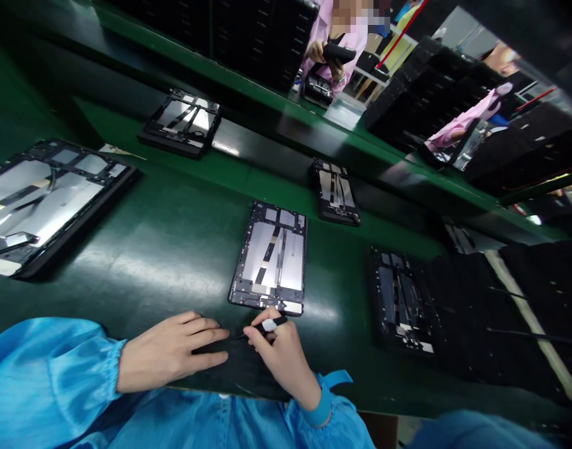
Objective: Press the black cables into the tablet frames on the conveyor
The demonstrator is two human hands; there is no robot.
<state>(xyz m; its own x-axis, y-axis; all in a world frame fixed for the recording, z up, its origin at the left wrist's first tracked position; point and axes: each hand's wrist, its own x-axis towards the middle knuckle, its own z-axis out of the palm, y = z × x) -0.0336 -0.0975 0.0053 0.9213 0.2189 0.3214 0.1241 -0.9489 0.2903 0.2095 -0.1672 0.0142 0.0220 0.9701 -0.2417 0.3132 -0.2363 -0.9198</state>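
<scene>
Currently, at far left I note a large opened tablet frame (43, 199) on the green worktop (174, 249). The left hand (174, 349) lies palm down, fingers loosely spread, holding nothing. Just beside it, the right hand (281, 358) has its fingers pinching a slim black tool (268, 325) with a white patch, at the near edge of the middle opened tablet (271, 255). A darker unit (400, 299) lies further right.

Head cam; looks fwd & down; close over left hand (174, 350), right hand (282, 357); green bench (164, 249) beyond.
</scene>
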